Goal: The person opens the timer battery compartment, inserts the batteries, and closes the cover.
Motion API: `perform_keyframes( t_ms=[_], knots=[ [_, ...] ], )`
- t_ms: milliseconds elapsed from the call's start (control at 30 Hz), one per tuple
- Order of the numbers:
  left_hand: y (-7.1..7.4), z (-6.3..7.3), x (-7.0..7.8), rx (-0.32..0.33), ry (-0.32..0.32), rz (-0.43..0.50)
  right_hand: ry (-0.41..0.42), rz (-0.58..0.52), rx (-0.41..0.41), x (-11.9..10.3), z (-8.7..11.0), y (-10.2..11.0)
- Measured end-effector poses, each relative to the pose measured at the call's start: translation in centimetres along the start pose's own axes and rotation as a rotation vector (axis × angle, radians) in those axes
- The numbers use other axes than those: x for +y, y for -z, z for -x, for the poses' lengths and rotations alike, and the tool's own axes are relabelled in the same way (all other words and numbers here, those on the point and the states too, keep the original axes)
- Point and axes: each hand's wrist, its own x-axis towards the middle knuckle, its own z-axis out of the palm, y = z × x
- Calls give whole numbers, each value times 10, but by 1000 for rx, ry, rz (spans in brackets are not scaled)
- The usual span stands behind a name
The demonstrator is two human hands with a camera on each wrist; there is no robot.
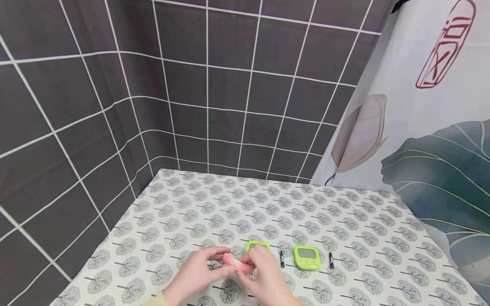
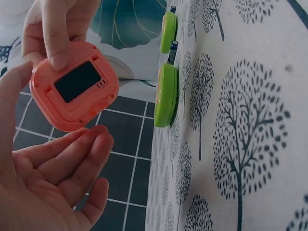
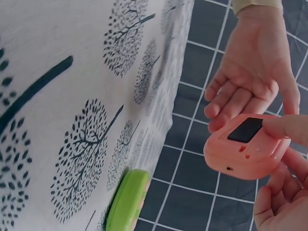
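Right hand [image 1: 266, 272] pinches pink device [image 2: 94, 101], dark panel [image 2: 77, 82] showing, raised above tree-print tabletop [image 1: 239, 212]; left hand [image 1: 195, 270] has fingers loosely straight, thumb spread away, right at device edge, contact unclear; two green gadgets [image 1: 307, 257] on tabletop, one partly hidden by right hand, small dark cylinders [image 1: 331, 260] beside them

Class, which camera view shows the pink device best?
The left wrist view: the pink device faces that camera, its dark panel plain. In the right wrist view it slants away; in the head view it is small, partly hidden by the right hand.
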Motion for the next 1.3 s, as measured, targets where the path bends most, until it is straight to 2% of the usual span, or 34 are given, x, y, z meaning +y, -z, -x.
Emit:
perform_keyframes(
  t_ms=[100, 200, 400, 600, 700, 900, 1067, 1300],
  knots=[
    [-1, 1, 2, 0, 21, -26, 82, 123, 16, 1, 0, -3],
    [-2, 1, 4, -12, 27, -32, 129, 207, 31, 0, 1, -5],
    [-5, 0, 3, -19, -3, -35, 175, 274, 12, -1, 1, -7],
    [-9, -1, 1, -35, -34, -6, 208, 296, -20, 0, 3, -9],
    [-10, -1, 1, -31, -35, -14, 221, 299, -11, 1, 3, -10],
    [-10, -1, 0, -12, -60, -3, 173, 294, -48, 0, 5, -9],
    [-10, -2, 0, -6, -55, 2, 146, 277, -76, -1, 5, -8],
    [-8, -1, 0, 2, -37, -3, 135, 221, -49, 2, 4, -8]
  ],
)
